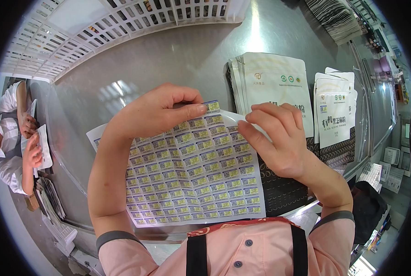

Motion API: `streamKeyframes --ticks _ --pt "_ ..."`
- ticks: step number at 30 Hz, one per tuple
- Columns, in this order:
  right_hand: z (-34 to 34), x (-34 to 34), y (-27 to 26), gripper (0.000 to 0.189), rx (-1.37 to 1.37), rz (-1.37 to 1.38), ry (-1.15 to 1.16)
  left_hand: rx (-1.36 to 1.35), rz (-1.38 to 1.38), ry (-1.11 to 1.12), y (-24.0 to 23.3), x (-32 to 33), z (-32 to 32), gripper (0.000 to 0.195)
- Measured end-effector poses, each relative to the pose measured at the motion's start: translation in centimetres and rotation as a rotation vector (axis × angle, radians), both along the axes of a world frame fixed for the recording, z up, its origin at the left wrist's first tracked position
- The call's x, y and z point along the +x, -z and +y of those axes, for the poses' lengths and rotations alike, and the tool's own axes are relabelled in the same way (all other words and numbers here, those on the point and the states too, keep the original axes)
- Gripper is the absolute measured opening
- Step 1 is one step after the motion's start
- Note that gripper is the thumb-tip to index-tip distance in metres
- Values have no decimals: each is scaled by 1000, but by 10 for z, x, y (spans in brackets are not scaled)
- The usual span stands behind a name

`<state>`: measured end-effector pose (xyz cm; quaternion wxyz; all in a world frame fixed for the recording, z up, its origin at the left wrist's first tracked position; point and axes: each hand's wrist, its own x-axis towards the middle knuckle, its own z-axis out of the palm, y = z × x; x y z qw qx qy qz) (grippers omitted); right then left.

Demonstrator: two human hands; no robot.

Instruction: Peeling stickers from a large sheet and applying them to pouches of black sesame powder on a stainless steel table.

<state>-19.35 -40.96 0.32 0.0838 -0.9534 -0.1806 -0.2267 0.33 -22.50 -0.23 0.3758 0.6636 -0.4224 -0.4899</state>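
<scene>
A large sheet of small printed stickers point(191, 172) lies on the metal table before me, creased along its middle. My left hand point(164, 110) is at the sheet's top edge, with one sticker pinched between thumb and forefinger. My right hand point(278, 138) is curled at the sheet's upper right corner; its thumb and forefinger are near the edge of the backing, and whether they grip it is unclear. Beyond my right hand lies a stack of white printed pouches point(274, 76). Farther right, more white pouches point(333, 114) overlap, the front one bearing a small sticker near its upper left.
A white plastic crate point(122, 27) stands at the upper left of the steel table point(177, 58). At the far left, a co-worker's hands point(31, 151) hold a white pouch point(45, 148). A tall stack of pouches point(336, 20) is at the upper right. Dark patterned packaging point(284, 189) lies beneath the pouches.
</scene>
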Motion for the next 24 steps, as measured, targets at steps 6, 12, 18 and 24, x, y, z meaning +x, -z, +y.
streamKeyframes --ticks 6,12,18,24 --pt "0 -5 7 34 -171 -121 -3 17 -21 -7 2 -1 0 25" --pt "1 -6 10 30 -187 -213 16 22 -9 -26 3 0 -1 25" --pt "0 -9 16 11 -176 -250 37 26 6 -34 1 -1 -1 25" --pt "0 -9 19 13 -168 -270 30 16 1 -39 4 -2 -1 26"
